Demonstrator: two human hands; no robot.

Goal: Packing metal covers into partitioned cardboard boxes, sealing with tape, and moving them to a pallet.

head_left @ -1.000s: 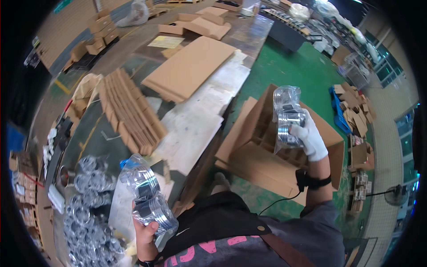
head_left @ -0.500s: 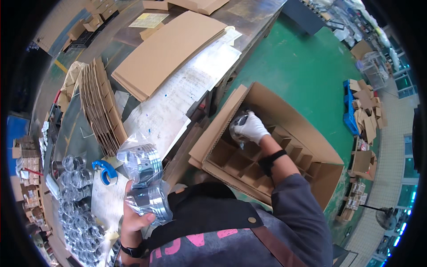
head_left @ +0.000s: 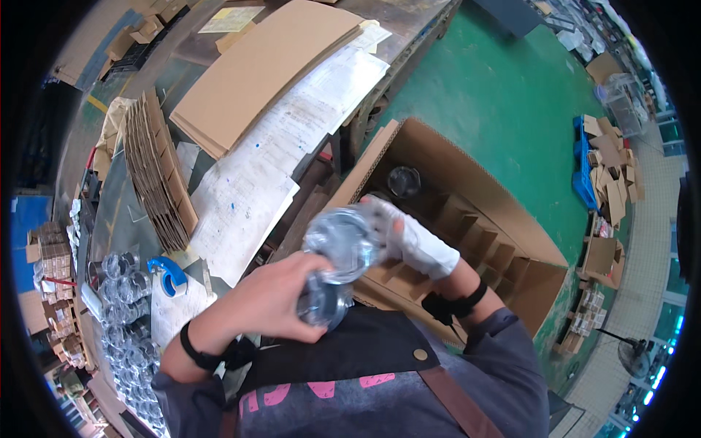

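My bare left hand [head_left: 288, 292] is closed around plastic-wrapped metal pistons in front of my chest. The lower piston [head_left: 323, 305] lies in its grip, and the upper piston [head_left: 342, 239] sits against it, tilted and blurred. In a white glove, my right hand [head_left: 418, 244] grips the upper piston's right side; its fingertips are partly smeared by motion. Below and beyond the right hand stands an open cardboard box [head_left: 478, 175] with a grid of cardboard dividers [head_left: 467, 233]. Another wrapped piston [head_left: 403, 182] rests in the box's far left corner.
On the table at left are many wrapped pistons [head_left: 124, 314], a blue tape dispenser [head_left: 169, 276], folded cardboard dividers [head_left: 155, 175], flat cardboard sheets [head_left: 270, 69] and papers [head_left: 244, 208]. A blue pallet [head_left: 584, 168] holding cardboard scraps is on the green floor at right.
My right hand has let go of a piston in the box and come back to the upper piston. My left hand has brought its pistons rightward, toward the box.
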